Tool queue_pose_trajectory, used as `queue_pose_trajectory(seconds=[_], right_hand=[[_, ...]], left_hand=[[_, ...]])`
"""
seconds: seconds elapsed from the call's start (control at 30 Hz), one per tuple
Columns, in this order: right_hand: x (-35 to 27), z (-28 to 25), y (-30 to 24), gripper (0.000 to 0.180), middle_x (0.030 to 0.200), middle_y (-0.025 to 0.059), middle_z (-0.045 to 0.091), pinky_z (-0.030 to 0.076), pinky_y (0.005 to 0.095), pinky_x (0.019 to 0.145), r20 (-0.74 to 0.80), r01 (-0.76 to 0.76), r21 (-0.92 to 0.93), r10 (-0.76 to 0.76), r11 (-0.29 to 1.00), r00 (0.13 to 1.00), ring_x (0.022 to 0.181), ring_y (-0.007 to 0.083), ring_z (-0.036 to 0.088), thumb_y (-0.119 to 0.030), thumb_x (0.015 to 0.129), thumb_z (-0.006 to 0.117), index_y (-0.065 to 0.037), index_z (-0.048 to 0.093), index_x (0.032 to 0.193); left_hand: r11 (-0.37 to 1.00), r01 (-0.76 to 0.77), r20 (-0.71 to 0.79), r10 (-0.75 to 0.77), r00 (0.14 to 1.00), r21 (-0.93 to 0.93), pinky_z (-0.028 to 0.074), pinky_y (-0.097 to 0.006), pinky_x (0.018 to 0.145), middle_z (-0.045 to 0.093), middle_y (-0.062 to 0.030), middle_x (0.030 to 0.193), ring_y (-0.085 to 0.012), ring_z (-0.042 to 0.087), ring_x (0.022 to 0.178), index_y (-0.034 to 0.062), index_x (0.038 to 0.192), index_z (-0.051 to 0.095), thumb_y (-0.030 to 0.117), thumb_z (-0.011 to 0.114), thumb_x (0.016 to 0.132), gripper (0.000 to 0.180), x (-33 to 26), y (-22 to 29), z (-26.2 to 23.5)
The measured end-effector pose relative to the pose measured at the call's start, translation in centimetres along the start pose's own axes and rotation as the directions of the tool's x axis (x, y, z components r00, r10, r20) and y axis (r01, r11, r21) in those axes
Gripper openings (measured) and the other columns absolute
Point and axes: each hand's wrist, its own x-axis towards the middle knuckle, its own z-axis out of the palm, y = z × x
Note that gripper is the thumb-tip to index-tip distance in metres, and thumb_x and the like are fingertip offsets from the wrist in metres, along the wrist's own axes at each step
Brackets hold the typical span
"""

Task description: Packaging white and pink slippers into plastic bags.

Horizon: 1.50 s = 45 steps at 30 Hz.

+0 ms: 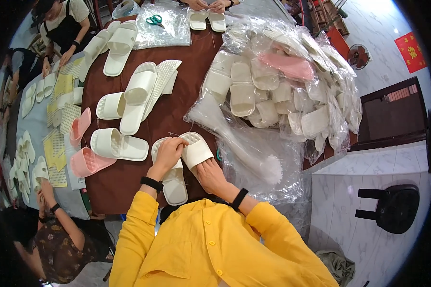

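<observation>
the white slipper (196, 150) lies on the brown cloth (124, 187), toe away from the person and just right of its mate (175, 188), probably so that both strap edges stay within reach. the left hand (167, 155) rests its gathered fingertips at the toe-side edge; whether they clasp anything cannot be told. the right hand (211, 176) enters the foot opening, seemingly bracing from beneath; hidden fingertips leave its grip uncertain.

Right fingers (205, 168) partly hidden in white slipper (197, 154), far co-worker (197, 5) cropped above
</observation>
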Motion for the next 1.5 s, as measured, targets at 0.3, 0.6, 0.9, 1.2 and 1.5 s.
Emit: queue_pose_trajectory(seconds=[0.3,0.6,0.9,1.2,1.5], right_hand=[[2.0,2.5,0.5,0.028,0.104,0.0143,0.065,0.039,0.0453,0.09,0.138,-0.032,-0.029,0.035,0.999,0.99,0.101,0.0303,0.059,-0.022,0.084,0.055,-0.005,0.064,0.104],[2.3,2.3,-0.1,0.032,0.104,0.0125,0.066,0.04,0.0454,0.09,0.191,-0.056,-0.046,0.064,0.997,0.98,0.103,0.0279,0.059,-0.025,0.08,0.059,-0.005,0.065,0.104],[1.7,0.6,-0.2,0.032,0.106,0.0151,0.063,0.041,0.0459,0.092,0.25,-0.04,0.003,0.038,0.999,0.967,0.109,0.0299,0.057,-0.02,0.081,0.058,-0.004,0.061,0.109],[8.0,-8.9,-2.0,0.032,0.093,0.0159,0.063,0.052,0.0401,0.079,0.483,-0.256,0.2,0.132,0.946,0.866,0.091,0.0331,0.064,-0.014,0.082,0.066,0.0,0.059,0.11],[10.5,-2.2,-0.3,0.031,0.088,0.0136,0.069,0.053,0.0338,0.076,0.16,-0.322,0.723,0.306,0.611,0.938,0.082,0.025,0.068,-0.004,0.08,0.065,-0.001,0.06,0.111]], left_hand=[[0.94,0.231,-0.083,-0.259,0.962,-0.249,0.052,-0.033,0.07,0.07,-0.0157,0.087,-0.0224,0.068,0.075,-0.003,0.095,0.068,0.009,0.06,0.085,0.017,0.6,0.2,0.0],[0.907,0.355,-0.076,-0.38,0.922,-0.227,0.051,-0.032,0.067,0.071,-0.0133,0.079,-0.0217,0.068,0.07,-0.0015,0.088,0.071,0.022,0.07,0.078,0.025,1.4,0.2,0.7],[0.886,0.314,-0.238,-0.405,0.883,-0.342,0.049,-0.028,0.064,0.069,-0.007,0.077,-0.0134,0.063,0.068,-0.0004,0.091,0.069,0.014,0.068,0.082,0.017,1.3,-0.4,1.2],[0.767,0.218,-0.23,-0.429,0.873,-0.603,0.046,-0.022,0.068,0.064,-0.0001,0.084,-0.0066,0.056,0.074,0.0004,0.094,0.066,0.009,0.06,0.092,0.01,-0.7,0.7,0.0],[0.793,0.206,-0.272,-0.422,0.865,-0.574,0.05,-0.023,0.072,0.064,-0.0024,0.089,-0.0091,0.06,0.08,-0.0009,0.097,0.063,0.007,0.057,0.094,0.01,-1.7,0.2,-0.2]])
